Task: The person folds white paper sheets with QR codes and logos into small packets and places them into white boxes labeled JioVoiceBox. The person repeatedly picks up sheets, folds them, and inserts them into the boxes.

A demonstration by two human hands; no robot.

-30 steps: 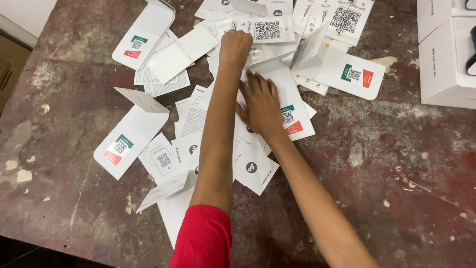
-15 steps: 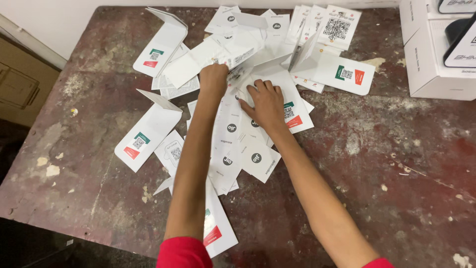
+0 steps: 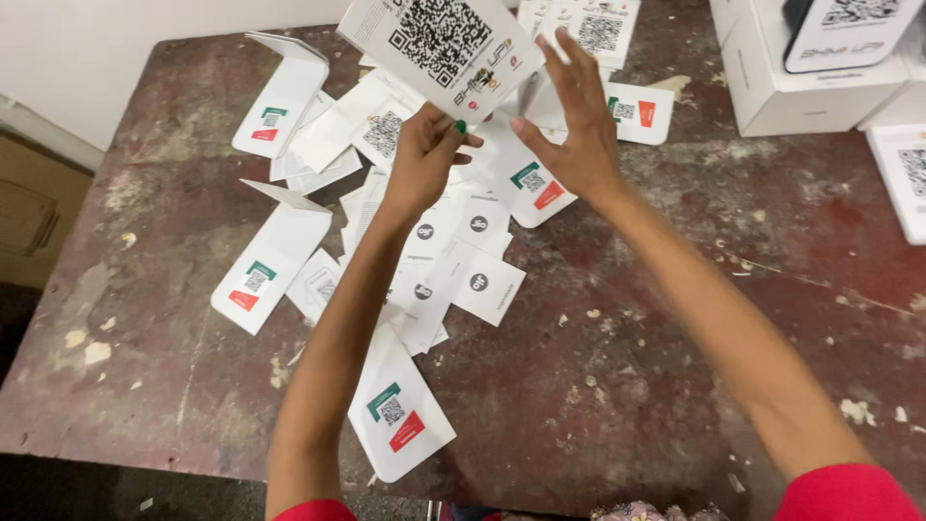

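Observation:
My left hand (image 3: 424, 154) grips the lower edge of a white folded card with a large black square code (image 3: 439, 48), lifted above the table. My right hand (image 3: 576, 116) is raised just to its right, fingers spread, fingertips touching the card's right edge. Below both hands lies a scattered pile of white printed cards and small leaflets (image 3: 453, 260) on a worn dark-red table (image 3: 675, 367). Several cards carry a green and red patch and a small code.
White cardboard boxes (image 3: 772, 87) stand at the table's back right corner, another white box (image 3: 902, 183) at the right edge. One folded card (image 3: 400, 415) lies near the front edge, others (image 3: 265, 260) at the left. A brown carton (image 3: 34, 212) sits on the floor left.
Both hands have left the pile and risen; my left hand has picked up a large coded card, and my right hand has come up beside it. The view moved closer.

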